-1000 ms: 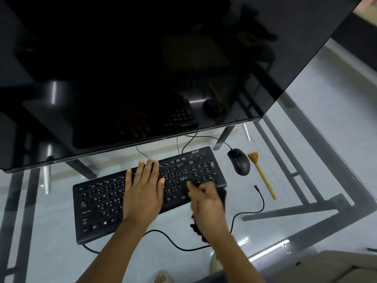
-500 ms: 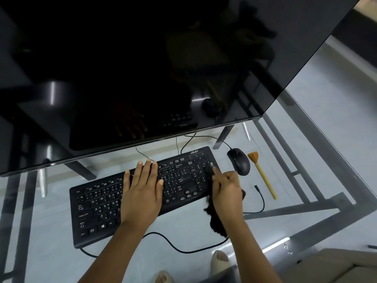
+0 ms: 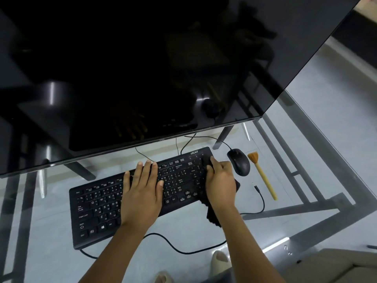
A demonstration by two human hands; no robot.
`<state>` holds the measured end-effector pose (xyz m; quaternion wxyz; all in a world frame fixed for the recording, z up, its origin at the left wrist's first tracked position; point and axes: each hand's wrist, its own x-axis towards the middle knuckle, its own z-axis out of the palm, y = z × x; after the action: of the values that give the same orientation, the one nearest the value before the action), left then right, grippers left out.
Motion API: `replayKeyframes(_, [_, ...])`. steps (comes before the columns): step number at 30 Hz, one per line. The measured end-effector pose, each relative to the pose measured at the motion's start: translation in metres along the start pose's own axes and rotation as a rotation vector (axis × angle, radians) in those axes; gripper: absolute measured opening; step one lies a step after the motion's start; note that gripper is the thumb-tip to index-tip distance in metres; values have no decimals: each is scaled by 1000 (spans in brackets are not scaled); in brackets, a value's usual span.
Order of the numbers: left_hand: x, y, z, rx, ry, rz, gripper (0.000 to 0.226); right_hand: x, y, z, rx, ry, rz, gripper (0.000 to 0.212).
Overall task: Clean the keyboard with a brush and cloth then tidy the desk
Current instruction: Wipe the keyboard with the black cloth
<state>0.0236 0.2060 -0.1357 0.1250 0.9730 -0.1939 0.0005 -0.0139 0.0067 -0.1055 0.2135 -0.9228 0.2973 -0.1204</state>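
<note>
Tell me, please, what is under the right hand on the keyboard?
Under the right hand lies a black cloth, pressed on the right end of the keyboard; its tail hangs out below the wrist. The keys beneath hand and cloth are covered and cannot be seen.

Both forearms are bare to the lower frame edge, with no sleeve, watch, ring or bracelet in sight. The left hand [image 3: 142, 188] and right hand [image 3: 221, 179] wear no gloves. Below the keyboard [image 3: 98, 209], pale open-toed slippers [image 3: 219, 262] show on the feet
</note>
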Motion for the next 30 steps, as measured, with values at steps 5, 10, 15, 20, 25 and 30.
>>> replayKeyframes(5, [-3, -10, -3, 10, 12, -26, 55, -36, -49, 17, 335, -278, -137, 25])
replayKeyframes(10, [0, -10, -5, 5, 12, -27, 55, 0, -21, 10, 223, -133, -61, 18])
replayKeyframes(15, [-2, -13, -5, 18, 16, -32, 55, -20, -50, 38, 17, 20, -244, 37])
replayKeyframes(20, [1, -9, -3, 7, 3, -11, 55, -11, -30, 29, -33, -122, -416, 42])
replayKeyframes(25, [0, -7, -3, 4, 12, -4, 55, 20, -12, 24, -4, 69, -93, 27])
replayKeyframes(30, [1, -5, -3, 5, 26, 8, 54, -22, -56, 43, 22, -204, -390, 32])
